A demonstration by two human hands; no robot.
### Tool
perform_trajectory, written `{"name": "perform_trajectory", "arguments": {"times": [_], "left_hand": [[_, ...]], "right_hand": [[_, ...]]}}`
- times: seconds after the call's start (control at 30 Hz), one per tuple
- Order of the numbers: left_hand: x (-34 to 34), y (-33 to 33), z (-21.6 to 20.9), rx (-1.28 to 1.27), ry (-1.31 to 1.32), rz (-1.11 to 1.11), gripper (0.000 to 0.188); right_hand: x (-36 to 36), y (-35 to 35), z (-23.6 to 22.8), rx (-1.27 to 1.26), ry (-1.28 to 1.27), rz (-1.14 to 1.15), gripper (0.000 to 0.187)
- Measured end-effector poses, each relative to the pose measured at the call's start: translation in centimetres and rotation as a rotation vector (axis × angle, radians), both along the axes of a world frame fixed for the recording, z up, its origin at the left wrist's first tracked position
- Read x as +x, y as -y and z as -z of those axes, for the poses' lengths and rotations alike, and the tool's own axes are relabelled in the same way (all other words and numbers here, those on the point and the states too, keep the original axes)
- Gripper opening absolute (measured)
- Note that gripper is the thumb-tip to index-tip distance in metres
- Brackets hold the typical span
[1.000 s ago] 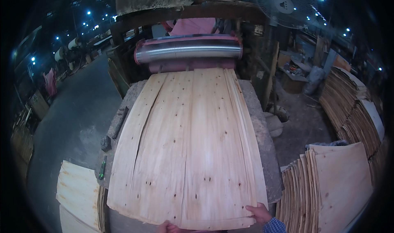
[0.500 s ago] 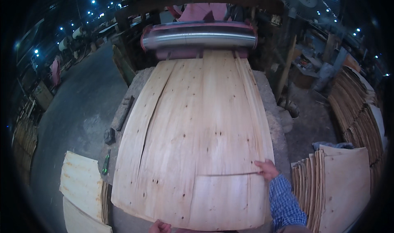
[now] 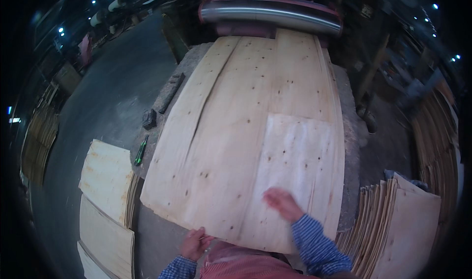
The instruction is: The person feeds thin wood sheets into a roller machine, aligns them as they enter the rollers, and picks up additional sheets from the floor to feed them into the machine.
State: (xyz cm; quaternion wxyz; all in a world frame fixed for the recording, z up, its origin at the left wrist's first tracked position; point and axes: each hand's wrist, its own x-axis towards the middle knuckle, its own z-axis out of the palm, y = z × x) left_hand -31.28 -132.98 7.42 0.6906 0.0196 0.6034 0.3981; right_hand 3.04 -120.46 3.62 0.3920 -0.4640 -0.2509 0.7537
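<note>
A wide stack of pale, knotted wood veneer sheets [image 3: 231, 126] lies in front of me, with a long dark split down its left part. On its near right part lies a smaller, lighter veneer piece [image 3: 300, 151], its far edge running across the stack. My right hand [image 3: 283, 204], blurred by motion, is over this smaller piece with fingers stretched out and nothing seen in them. At the near edge of the stack my left hand [image 3: 195, 243] has its fingers closed together; whether they pinch the sheet's edge is hidden.
A shiny metal roller [image 3: 270, 14] spans the far end. Along the left ledge lie a green cutter knife [image 3: 141, 150] and a dark block [image 3: 149, 118]. Veneer stacks stand at the left [image 3: 109, 180] and right [image 3: 410, 225]. A grey floor [image 3: 105, 97] stretches away left.
My right hand has let go of the smaller piece's far edge and moved left and nearer. That piece now reaches farther up the stack and lies flat. The view has tilted down.
</note>
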Motion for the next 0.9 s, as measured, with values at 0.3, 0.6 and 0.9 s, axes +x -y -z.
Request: {"name": "perform_trajectory", "arguments": {"times": [0.3,0.6,0.9], "left_hand": [[5.1,2.4,3.7,0.184,0.582,-0.298,0.054],[-1.2,3.5,6.9,0.435,0.441,-0.328,0.051],[-5.2,0.5,4.2,0.535,-0.157,-0.004,0.044]], "right_hand": [[1.7,4.6,-7.7,0.202,0.125,0.225,0.031],[3.5,13.8,-1.0,0.057,0.139,0.303,0.034],[0.8,11.9,-2.0,-0.048,-0.016,0.277,0.036]]}}
